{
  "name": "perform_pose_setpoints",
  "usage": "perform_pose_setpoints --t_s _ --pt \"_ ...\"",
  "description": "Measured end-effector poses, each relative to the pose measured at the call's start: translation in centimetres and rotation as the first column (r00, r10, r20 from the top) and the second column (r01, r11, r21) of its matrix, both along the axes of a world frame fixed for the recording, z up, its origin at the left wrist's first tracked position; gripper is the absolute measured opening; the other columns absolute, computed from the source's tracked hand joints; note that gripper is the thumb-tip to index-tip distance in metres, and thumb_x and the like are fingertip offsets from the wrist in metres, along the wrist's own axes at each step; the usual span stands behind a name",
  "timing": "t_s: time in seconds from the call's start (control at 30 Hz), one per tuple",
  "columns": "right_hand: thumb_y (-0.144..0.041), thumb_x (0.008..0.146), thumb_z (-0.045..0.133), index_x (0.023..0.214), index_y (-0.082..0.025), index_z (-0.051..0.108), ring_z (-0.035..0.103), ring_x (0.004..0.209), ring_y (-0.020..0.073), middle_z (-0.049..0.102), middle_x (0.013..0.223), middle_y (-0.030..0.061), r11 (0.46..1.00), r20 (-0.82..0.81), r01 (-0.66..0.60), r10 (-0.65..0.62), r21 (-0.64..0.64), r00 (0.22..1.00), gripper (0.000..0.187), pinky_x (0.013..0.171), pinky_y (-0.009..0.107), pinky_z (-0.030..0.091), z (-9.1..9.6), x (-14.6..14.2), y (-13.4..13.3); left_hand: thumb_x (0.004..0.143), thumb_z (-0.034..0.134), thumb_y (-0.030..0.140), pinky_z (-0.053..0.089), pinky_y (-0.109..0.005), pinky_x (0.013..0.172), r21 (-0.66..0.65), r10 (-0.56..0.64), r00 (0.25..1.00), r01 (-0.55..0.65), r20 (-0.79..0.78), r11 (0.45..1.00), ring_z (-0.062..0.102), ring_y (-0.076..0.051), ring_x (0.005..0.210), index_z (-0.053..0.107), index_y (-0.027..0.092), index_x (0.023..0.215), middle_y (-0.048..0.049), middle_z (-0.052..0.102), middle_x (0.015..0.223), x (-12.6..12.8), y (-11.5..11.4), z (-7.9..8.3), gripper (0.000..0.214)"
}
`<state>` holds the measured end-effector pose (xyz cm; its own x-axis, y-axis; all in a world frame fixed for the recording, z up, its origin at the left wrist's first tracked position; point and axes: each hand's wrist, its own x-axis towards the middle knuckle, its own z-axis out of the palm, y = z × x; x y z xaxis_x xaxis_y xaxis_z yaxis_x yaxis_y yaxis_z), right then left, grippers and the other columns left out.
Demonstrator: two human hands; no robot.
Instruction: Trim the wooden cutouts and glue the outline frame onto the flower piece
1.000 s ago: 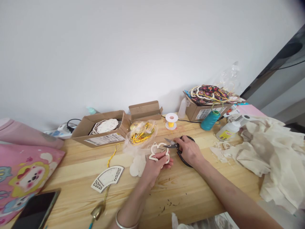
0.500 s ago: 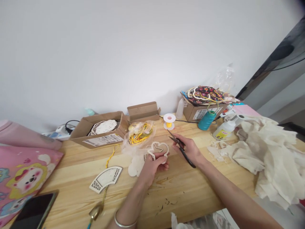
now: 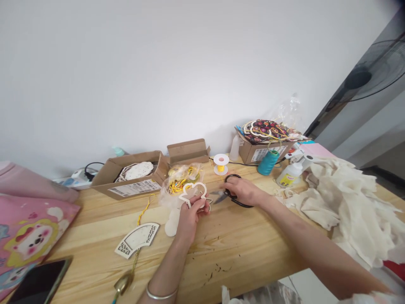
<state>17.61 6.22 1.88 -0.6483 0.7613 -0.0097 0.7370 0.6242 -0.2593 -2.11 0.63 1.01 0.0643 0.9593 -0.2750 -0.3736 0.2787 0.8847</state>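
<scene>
Pinching pale scalloped wooden frame in left hand, hiding lower edge; gripping black-handled metal scissors in right hand, now pointing less upward.

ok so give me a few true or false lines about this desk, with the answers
1. The right hand holds the scissors. True.
2. The left hand holds a pale frame. True.
3. Both hands grip the scissors. False: only the right hand does.
4. A spool of yellow thread stands on the table. True.
5. The left arm wears nothing. False: a silver bracelet is on it.
6. In the picture, the scissors are left of the pale frame. False: they are to its right.
</scene>
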Motion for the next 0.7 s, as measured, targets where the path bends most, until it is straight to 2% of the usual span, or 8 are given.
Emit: perform_pose_setpoints --t_s 0.1,0.2,0.27,0.37,0.47,0.57,0.63,0.7 --pt "-0.011 0.072 0.044 0.094 -0.021 0.063 0.054 0.065 0.0139 0.062 0.072 0.0025 0.963 0.013 0.026 -0.023 -0.270 1.000 0.030 0.058 0.022 0.037 1.9 4.1 -2.2 0.068 0.060 0.026 0.041 -0.021 0.053 -0.021 0.000 1.000 -0.001 -0.029 1.000 0.047 -0.008 0.053 0.058 0.010 0.087 0.0012 0.055 0.060 -0.2 0.0 -0.2 0.025" --pt "-0.018 0.076 0.043 0.100 -0.019 0.060 0.056 0.071 0.0156 0.064 0.083 0.0044 0.928 -0.101 0.122 -0.167 -0.353 0.981 0.029 0.062 0.024 0.041 3.2 8.6 -4.2 0.067 0.062 0.027 0.042 -0.022 0.053 -0.047 0.000 0.999 -0.003 -0.054 0.999 0.048 -0.007 0.052 0.052 0.015 0.085 0.0016 0.057 0.062 -0.1 0.0 -0.4 0.024" --pt "-0.024 0.077 0.042 0.103 -0.016 0.057 0.056 0.063 0.0154 0.063 0.075 0.0041 0.921 -0.155 0.253 -0.308 -0.295 0.939 0.031 0.057 0.024 0.042 2.9 10.1 -4.8 0.066 0.062 0.027 0.041 -0.021 0.052 -0.056 -0.021 0.998 0.017 -0.063 0.998 0.049 -0.008 0.052 0.049 0.016 0.081 0.0014 0.058 0.061 0.1 0.0 -0.5 0.023" --pt "-0.025 0.076 0.045 0.106 -0.015 0.056 0.058 0.064 0.0166 0.064 0.077 0.0052 0.902 -0.167 0.383 -0.417 -0.202 0.894 0.034 0.058 0.026 0.044 1.1 8.9 -4.9 0.065 0.063 0.028 0.041 -0.020 0.051 -0.062 -0.049 0.996 0.044 -0.074 0.997 0.049 -0.007 0.051 0.048 0.016 0.078 0.0013 0.057 0.061 0.5 0.0 -0.6 0.023" --pt "-0.018 0.072 0.048 0.105 -0.018 0.057 0.059 0.083 0.0186 0.063 0.096 0.0081 0.954 -0.176 0.294 -0.301 -0.064 0.937 0.034 0.070 0.027 0.045 -0.8 5.6 -5.0 0.065 0.064 0.029 0.040 -0.020 0.050 -0.057 -0.033 0.996 0.028 -0.089 0.998 0.049 -0.007 0.050 0.049 0.016 0.078 0.0012 0.057 0.060 0.6 -0.1 -0.7 0.024" --pt "-0.010 0.069 0.046 0.099 -0.020 0.059 0.058 0.081 0.0185 0.063 0.083 0.0063 0.984 -0.057 0.173 -0.171 0.038 0.984 0.034 0.066 0.027 0.044 -1.3 4.5 -5.5 0.066 0.063 0.029 0.040 -0.019 0.050 -0.046 -0.034 0.996 0.030 -0.086 0.998 0.049 -0.007 0.051 0.049 0.016 0.079 0.0011 0.057 0.061 0.5 -0.2 -0.7 0.023" --pt "-0.009 0.068 0.045 0.094 -0.020 0.061 0.059 0.076 0.0190 0.064 0.079 0.0063 0.976 -0.005 0.210 -0.210 0.061 0.978 0.032 0.063 0.027 0.044 -1.0 6.0 -5.8 0.068 0.062 0.028 0.040 -0.019 0.050 -0.045 -0.048 0.996 0.045 -0.073 0.998 0.049 -0.007 0.051 0.048 0.016 0.079 0.0015 0.057 0.061 0.4 -0.2 -0.6 0.022" --pt "-0.012 0.068 0.046 0.092 -0.018 0.062 0.060 0.077 0.0215 0.065 0.083 0.0087 0.937 -0.010 0.345 -0.345 0.061 0.938 0.028 0.062 0.030 0.045 -0.5 8.2 -6.1 0.068 0.062 0.027 0.041 -0.019 0.049 -0.055 -0.075 0.996 0.072 -0.056 0.996 0.049 -0.006 0.050 0.048 0.016 0.078 0.0019 0.058 0.060 0.4 -0.2 -0.6 0.020"
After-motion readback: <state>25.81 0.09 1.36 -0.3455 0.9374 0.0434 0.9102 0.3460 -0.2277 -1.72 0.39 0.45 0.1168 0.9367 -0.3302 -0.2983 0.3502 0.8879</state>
